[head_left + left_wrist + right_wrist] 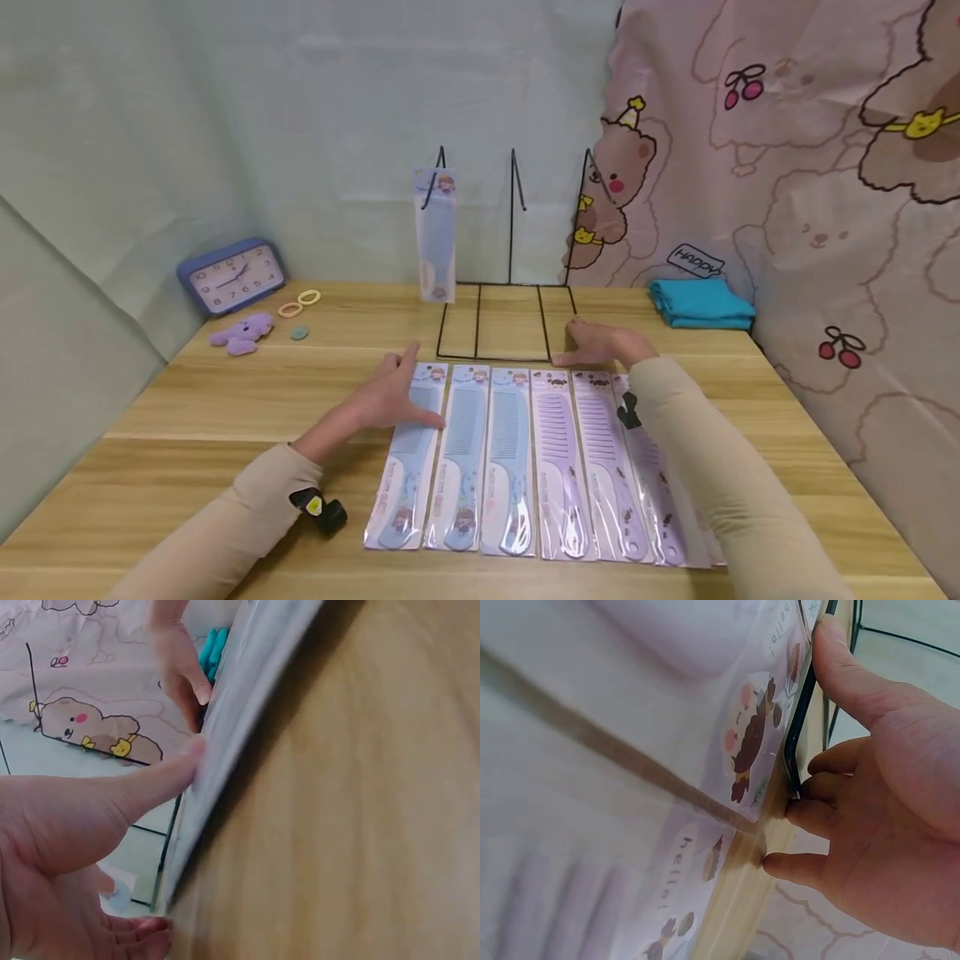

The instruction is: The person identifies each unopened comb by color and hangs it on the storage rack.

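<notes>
A black wire display rack (510, 360) stands at the back, with a packaged blue comb (436, 237) hanging from its left hook. My right hand (596, 342) holds the front right corner of the rack's base; in the right wrist view the thumb (840, 660) lies along the black wire. My left hand (390, 396) spreads over the leftmost packaged blue comb (401, 500) lying on the table, its thumb (169, 772) touching the package. Two more packaged blue combs (463, 425) and several packaged purple combs (557, 433) lie in a row to the right, the last ones partly hidden under my right forearm.
At the back left of the wooden table (225, 433) stand a blue clock (234, 275), a purple plush toy (243, 333), two hair ties (309, 297) and a small green disc (299, 333). A folded teal cloth (701, 303) lies back right. Curtains hang behind.
</notes>
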`<act>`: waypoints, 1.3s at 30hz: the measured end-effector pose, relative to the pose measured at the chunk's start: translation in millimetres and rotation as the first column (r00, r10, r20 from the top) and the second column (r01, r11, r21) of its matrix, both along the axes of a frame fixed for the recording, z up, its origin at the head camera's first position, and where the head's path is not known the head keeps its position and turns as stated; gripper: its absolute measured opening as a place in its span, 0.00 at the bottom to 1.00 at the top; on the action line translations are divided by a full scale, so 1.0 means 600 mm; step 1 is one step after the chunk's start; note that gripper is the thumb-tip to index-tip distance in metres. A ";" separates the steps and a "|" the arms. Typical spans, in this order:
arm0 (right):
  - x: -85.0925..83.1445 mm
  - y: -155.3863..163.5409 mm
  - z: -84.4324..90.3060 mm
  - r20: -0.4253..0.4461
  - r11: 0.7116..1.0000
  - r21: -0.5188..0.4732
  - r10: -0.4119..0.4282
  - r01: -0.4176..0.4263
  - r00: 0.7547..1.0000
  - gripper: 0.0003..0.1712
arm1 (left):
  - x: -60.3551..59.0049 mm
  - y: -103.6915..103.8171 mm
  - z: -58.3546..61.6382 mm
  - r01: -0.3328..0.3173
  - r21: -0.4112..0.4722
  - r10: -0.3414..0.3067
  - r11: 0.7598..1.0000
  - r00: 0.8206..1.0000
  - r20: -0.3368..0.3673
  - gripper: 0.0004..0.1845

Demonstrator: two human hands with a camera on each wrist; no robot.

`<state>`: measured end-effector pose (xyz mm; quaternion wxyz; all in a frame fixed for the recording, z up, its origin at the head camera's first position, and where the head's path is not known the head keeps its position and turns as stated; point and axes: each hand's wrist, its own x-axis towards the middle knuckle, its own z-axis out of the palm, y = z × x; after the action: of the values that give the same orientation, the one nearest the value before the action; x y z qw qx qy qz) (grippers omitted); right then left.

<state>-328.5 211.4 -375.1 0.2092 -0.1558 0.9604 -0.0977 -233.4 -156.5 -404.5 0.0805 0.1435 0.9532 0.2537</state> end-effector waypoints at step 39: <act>0.009 0.006 0.004 0.024 0.999 -0.042 -0.012 0.013 1.000 0.58 | 0.002 -0.069 0.163 -0.087 0.634 0.106 0.768 0.994 0.007 0.31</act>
<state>-323.4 215.1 -372.5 0.2165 -0.1528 0.9566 -0.1210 -232.4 -197.9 -306.8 0.0005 0.1167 0.8193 0.5613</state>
